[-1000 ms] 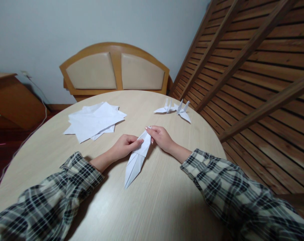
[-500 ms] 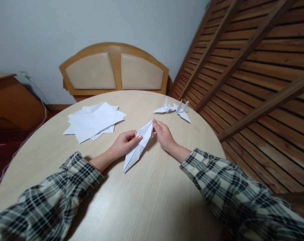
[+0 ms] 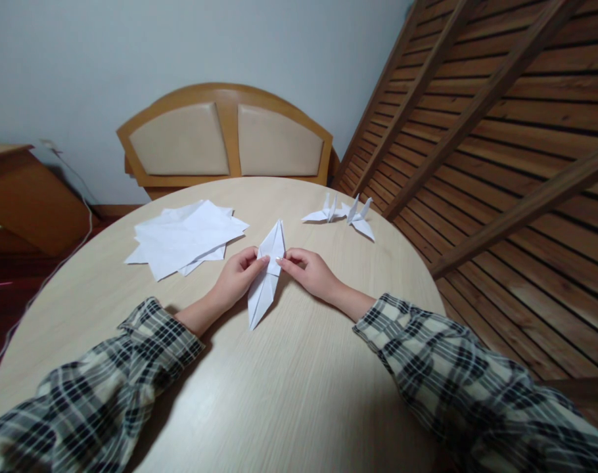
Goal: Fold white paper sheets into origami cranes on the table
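A long diamond of folded white paper point(image 3: 263, 294) is held just above the middle of the table, its upper tip pointing away from me. My left hand point(image 3: 237, 277) pinches its left edge near the middle, thumb on top. Opposite, my right hand point(image 3: 313, 272) grips the right edge between thumb and fingers. The fingertips beneath the paper are hidden. Beyond my right hand stand two folded white paper cranes, a left one point(image 3: 325, 214) and a right one point(image 3: 359, 220), close together.
A loose stack of white paper sheets point(image 3: 185, 236) lies on the left of the round wooden table point(image 3: 299, 394). A chair or headboard with padded panels point(image 3: 279, 141) stands behind the table. To the right leans a slatted wooden screen point(image 3: 501, 164); a white cable point(image 3: 57, 259) runs at the left.
My right hand has slid from the paper's upper tip down to its right edge. The folded paper has turned more upright, its upper tip swinging left.
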Demonstrator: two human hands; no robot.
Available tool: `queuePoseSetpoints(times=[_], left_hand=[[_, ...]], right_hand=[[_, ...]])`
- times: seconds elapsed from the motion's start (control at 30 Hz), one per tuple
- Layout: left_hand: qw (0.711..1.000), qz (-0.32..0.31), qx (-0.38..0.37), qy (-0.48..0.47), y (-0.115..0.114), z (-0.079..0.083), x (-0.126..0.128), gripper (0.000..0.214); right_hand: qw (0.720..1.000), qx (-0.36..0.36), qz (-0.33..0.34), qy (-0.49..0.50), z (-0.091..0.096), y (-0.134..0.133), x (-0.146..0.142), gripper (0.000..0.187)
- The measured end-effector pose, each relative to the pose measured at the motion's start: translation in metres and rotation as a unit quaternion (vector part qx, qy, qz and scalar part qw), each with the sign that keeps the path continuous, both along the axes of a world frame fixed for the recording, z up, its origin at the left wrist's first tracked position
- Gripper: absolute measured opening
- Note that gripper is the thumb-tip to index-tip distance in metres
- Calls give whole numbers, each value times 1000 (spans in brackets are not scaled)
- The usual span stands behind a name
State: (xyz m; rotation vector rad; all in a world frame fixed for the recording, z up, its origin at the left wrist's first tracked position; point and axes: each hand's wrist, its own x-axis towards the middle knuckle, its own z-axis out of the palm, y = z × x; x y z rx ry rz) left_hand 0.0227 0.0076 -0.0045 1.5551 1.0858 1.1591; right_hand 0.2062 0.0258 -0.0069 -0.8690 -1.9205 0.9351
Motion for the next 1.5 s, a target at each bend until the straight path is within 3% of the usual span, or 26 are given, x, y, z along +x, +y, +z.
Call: queuePoseSetpoints(times=[0.27,0.43,0.63,0.97,1.17,1.33,1.5], left_hand=[[999,-27,25,-37,5,-9,-2,14],[995,-11,44,-94,8,-15,-2,34],[995,-15,96,8,5,-11,-1,12],[995,-45,74,39,2,-8,-1,23],[997,-3,79,26,5,-9,-4,25],[999,-7,51,-8,8,-14,-3,21],[998,1,25,-51,12,-17,-3,21]], right_hand=[[998,26,-31,40,-3,4,1,26],[995,30,-64,67,-5,7,2,24],[996,35,-41,69,0,2,0,20],[995,72,-32,60,2,-1,-2,14],[988,157,-1,1,0,0,1,19],[969,240,-14,-51,-5,0,2,31],[964,254,-44,-62,-5,1,3,31]])
